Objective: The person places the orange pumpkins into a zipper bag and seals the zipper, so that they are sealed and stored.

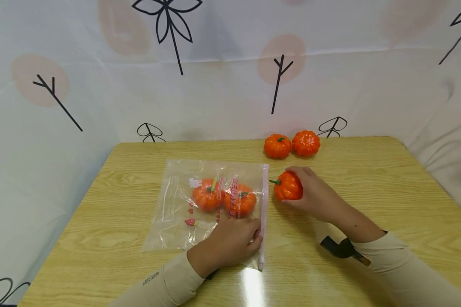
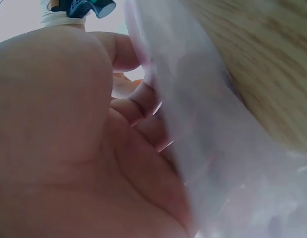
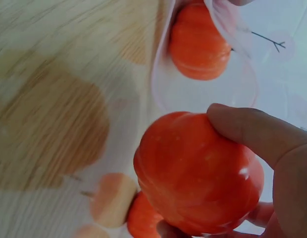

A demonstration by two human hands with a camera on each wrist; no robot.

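Note:
A clear plastic zip bag (image 1: 169,230) with a pink zip edge and red print lies on the table, two small orange pumpkins (image 1: 208,196) inside it. My left hand (image 1: 232,241) pinches the bag near its zip end; its fingers are partly hidden in the left wrist view. In my right hand (image 1: 316,196) I grip another orange pumpkin (image 1: 287,186), its green stem pointing left toward the zip edge. The right wrist view shows the bag's mouth (image 3: 156,89) spread apart, with one pumpkin (image 3: 199,44) visible within, just beyond the held one.
Two more orange pumpkins (image 1: 278,146) sit side by side at the back edge of the wooden table (image 1: 111,204). Behind it hangs a white cloth (image 1: 223,94) with plant drawings. A black strap device (image 1: 339,248) is on my right wrist.

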